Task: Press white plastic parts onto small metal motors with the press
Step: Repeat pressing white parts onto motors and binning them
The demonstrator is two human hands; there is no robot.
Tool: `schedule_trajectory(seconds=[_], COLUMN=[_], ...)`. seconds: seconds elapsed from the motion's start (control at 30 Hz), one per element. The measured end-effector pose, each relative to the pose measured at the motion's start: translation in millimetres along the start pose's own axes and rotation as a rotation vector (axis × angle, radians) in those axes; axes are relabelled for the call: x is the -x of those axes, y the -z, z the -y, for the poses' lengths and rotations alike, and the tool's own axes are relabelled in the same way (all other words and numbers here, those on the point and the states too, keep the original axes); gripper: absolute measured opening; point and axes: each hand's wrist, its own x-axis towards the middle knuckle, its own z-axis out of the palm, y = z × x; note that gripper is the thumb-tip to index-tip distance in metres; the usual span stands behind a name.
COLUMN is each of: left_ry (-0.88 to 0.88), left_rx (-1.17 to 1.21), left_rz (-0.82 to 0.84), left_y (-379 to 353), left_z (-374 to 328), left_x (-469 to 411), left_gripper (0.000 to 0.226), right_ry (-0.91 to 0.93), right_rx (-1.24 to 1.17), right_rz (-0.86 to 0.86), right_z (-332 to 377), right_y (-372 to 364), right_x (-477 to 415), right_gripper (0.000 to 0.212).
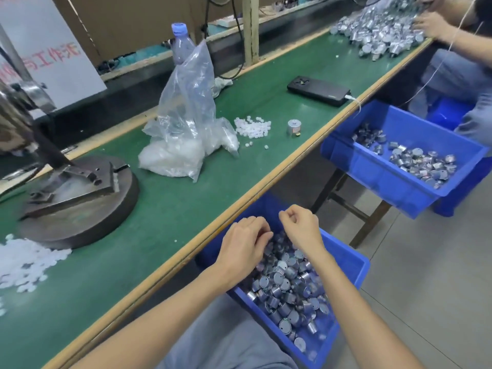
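Observation:
A blue bin (355,258) sits on my lap below the table edge, full of small metal motors (288,291). My left hand (243,245) reaches into the pile with fingers bent down; its fingertips are hidden. My right hand (302,225) hovers just above the bin's far end with fingers curled, and nothing shows in it. The press (80,206), with its round iron base, stands on the green table at the left. White plastic parts (24,259) lie heaped in front of it. A smaller heap of white parts (253,127) and a single motor (294,127) lie farther along.
A clear bag (186,139) of white parts and a water bottle (181,41) stand mid-table, with a black phone (318,91) beyond. A second blue bin (378,169) of motors sits to the right. Another person's hand (431,25) sorts a motor heap (383,33) at the far end.

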Motion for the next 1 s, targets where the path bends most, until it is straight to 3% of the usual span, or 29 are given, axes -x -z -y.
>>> schedule_trajectory(seconds=[0.13,0.27,0.63,0.77,1.0], left_ry=[0.011,0.012,0.304,0.434,0.665], left_rx=[0.115,0.074,-0.224,-0.34,-0.525], left_rz=[-0.129,-0.268,-0.673,-0.797,-0.908], left_y=[47,112,298,342,391], left_z=[-5,7,74,89,110], left_x=[-10,-9,86,146,255], left_gripper=[0.006,0.003,0.008,0.009,0.007], right_ry=[0.216,0.399,0.839,1.017,1.166], right_rx=[-0.127,-0.238,-0.403,-0.394,-0.255], right_rz=[-0.1,-0.02,0.445,0.604,0.861], right_z=[63,131,322,375,437], right_y=[12,2,-119,-168,-252], right_x=[-1,1,58,104,191], right_gripper=[0.032,0.03,0.031,0.031,0.029])
